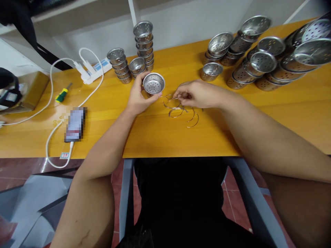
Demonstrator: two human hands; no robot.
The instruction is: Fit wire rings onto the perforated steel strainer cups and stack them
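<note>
My left hand (139,96) is closed around a perforated metal cup (154,83), its open top tilted toward me. To the right, my right hand (190,93) has its fingers curled together over several thin curved wires (176,112) lying on the table. Its fingertips pinch at the upper wires, though which piece they grip is hard to make out. Right behind the held cup stands a short pile of similar cups (137,65). A single perforated cup (211,71) sits beyond my right hand.
Stacked perforated cups (263,63) crowd the right back of the wooden table (160,137). Two taller stacks (143,32) rise at the back left. A power strip (97,70), a green and yellow screwdriver (62,95), and a phone (75,124) on a white cable lie left.
</note>
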